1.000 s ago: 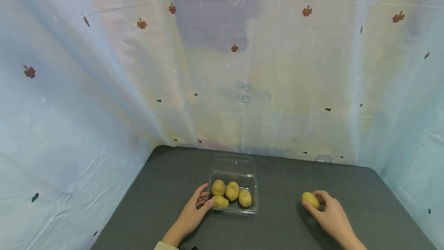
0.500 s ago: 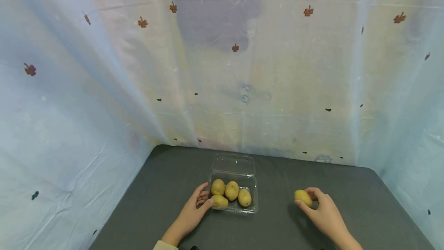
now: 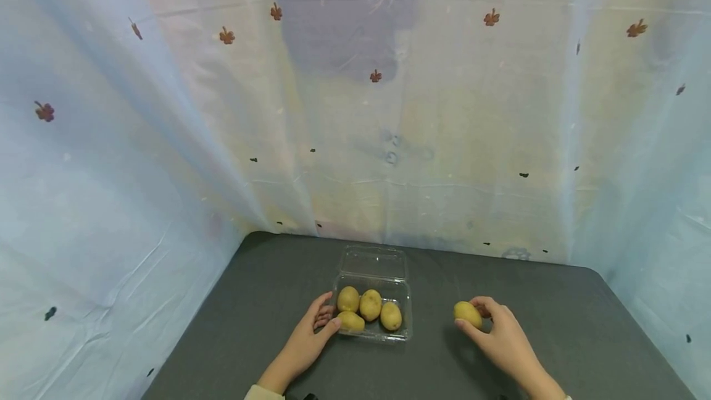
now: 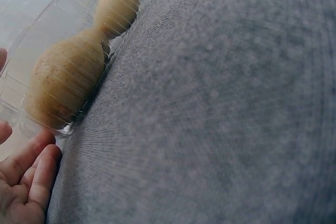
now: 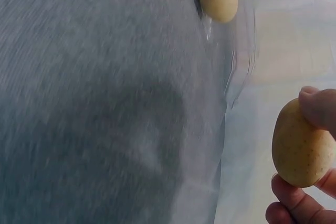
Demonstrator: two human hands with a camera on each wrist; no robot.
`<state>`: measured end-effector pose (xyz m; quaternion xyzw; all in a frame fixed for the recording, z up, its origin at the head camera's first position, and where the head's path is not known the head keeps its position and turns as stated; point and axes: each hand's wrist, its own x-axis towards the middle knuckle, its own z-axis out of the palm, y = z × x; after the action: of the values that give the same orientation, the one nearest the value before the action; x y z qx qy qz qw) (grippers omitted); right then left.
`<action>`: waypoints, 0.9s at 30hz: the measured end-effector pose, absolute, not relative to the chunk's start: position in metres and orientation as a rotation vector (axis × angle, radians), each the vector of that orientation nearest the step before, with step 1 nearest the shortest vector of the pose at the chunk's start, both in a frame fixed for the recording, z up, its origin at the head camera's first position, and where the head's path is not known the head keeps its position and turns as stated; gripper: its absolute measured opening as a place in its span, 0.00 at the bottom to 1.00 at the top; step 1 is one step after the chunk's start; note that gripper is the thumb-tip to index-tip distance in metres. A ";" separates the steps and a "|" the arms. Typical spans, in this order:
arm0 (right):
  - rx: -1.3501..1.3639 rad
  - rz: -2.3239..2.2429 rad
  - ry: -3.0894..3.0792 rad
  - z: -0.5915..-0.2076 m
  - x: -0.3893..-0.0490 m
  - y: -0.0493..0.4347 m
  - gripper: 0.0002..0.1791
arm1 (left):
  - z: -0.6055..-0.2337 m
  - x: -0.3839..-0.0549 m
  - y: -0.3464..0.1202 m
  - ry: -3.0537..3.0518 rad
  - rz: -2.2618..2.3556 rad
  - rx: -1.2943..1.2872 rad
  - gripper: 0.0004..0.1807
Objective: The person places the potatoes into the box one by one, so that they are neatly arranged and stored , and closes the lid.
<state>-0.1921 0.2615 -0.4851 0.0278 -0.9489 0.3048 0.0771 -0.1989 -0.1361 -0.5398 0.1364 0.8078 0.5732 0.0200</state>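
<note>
A clear plastic clamshell container (image 3: 403, 291) stands on the table with its lid folded back, holding several potatoes (image 3: 370, 305). At its left side my left hand (image 3: 302, 344) grips the near corner, thumb at the rim and fingers against the outer wall. In the left wrist view, curled fingers (image 4: 39, 174) meet the container's lower corner. To the right, my right hand (image 3: 502, 339) holds a single potato (image 3: 468, 314) between thumb and fingers, raised above the table. The right wrist view shows this potato (image 5: 299, 145) pinched, apart from the container.
The dark grey table (image 3: 433, 363) reaches back to a hanging pale cloth (image 3: 478, 110) printed with leaves. More of that cloth (image 3: 111, 233) encloses the left and right sides. A shadow falls on the table below the right hand.
My right hand has carried its potato leftward, closer to the container. The left hand and the container with its potatoes have stayed in place.
</note>
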 end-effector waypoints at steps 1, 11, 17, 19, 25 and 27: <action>0.095 0.918 -2.836 -0.485 -0.192 0.259 0.35 | -0.539 -0.199 -0.136 2.499 1.786 0.419 0.35; 0.129 0.977 -2.811 -0.485 -0.194 0.224 0.28 | -0.552 -0.205 -0.137 2.520 1.789 0.409 0.35; 0.180 0.997 -2.794 -0.486 -0.195 0.205 0.26 | -0.547 -0.202 -0.136 2.521 1.790 0.416 0.34; 0.187 1.004 -2.792 -0.487 -0.196 0.201 0.25 | -0.542 -0.199 -0.135 2.509 1.800 0.419 0.34; 0.216 1.036 -2.797 -0.487 -0.198 0.189 0.24 | -0.523 -0.191 -0.133 2.461 1.820 0.423 0.34; 0.236 1.048 -2.787 -0.487 -0.199 0.185 0.24 | -0.526 -0.193 -0.133 2.478 1.812 0.425 0.34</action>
<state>-0.1985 0.1854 -0.4865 0.0788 -0.9302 0.3499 0.0773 -0.1925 -0.1334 -0.5264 0.1370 0.7993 0.5847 0.0214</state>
